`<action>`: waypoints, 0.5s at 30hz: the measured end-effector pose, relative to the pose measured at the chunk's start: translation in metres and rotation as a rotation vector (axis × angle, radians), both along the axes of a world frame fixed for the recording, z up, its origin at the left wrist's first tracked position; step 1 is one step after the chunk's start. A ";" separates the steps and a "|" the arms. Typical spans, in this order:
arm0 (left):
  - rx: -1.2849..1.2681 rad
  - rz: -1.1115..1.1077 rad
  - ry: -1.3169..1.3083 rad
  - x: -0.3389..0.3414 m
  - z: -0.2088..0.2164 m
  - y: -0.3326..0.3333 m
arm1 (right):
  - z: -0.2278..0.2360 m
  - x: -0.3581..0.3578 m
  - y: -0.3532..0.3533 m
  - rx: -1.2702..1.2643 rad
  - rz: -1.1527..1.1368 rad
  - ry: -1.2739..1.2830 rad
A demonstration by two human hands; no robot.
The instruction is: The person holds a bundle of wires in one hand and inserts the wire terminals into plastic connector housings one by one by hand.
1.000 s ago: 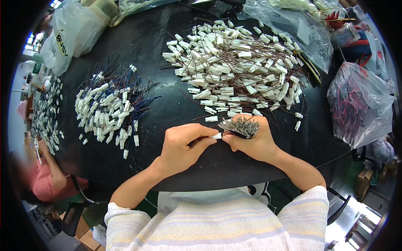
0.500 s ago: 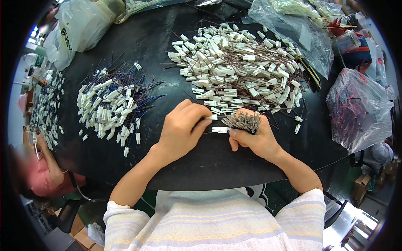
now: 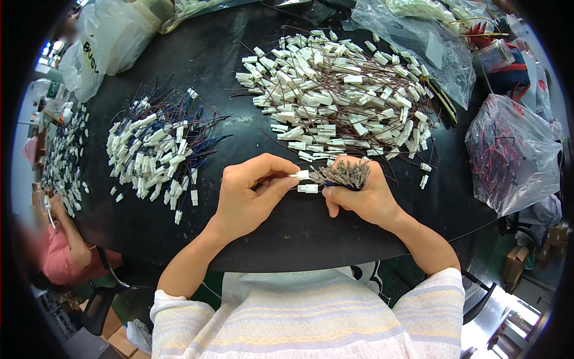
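At the far left, a co-worker in a pink top (image 3: pixel 63 254) sits beside a scatter of connectors (image 3: pixel 67 158) on the black table (image 3: pixel 284 242). Next comes a smaller pile (image 3: pixel 148 161) of white connectors with blue wires. The person's left hand (image 3: pixel 248 188) has thumb and forefinger pinched together on one white connector (image 3: pixel 302 175), right beside the ends of a wire bundle (image 3: pixel 347 174). Just below is a second connector (image 3: pixel 308 188); whether it is joined to a wire, I cannot tell. Beyond spreads a large heap (image 3: pixel 335 90) of connectors with brown wires. The right hand (image 3: pixel 373 197) curls tightly around the bundle; farther right sits a clear bag (image 3: pixel 514 155) holding red wires
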State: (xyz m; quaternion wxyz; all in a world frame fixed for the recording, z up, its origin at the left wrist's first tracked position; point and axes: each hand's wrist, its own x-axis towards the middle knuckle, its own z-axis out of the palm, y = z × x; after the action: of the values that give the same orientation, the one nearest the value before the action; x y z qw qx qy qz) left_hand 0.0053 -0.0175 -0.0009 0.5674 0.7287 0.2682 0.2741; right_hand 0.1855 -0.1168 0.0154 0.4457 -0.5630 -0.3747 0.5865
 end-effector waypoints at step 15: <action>0.018 -0.082 0.027 -0.003 -0.002 -0.002 | -0.003 0.000 -0.003 0.037 -0.051 0.079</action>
State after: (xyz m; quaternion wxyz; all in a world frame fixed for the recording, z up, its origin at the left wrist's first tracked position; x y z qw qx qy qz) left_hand 0.0027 -0.0193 -0.0025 0.5677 0.7479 0.2433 0.2431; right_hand 0.1859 -0.1193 0.0122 0.4854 -0.5404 -0.3532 0.5896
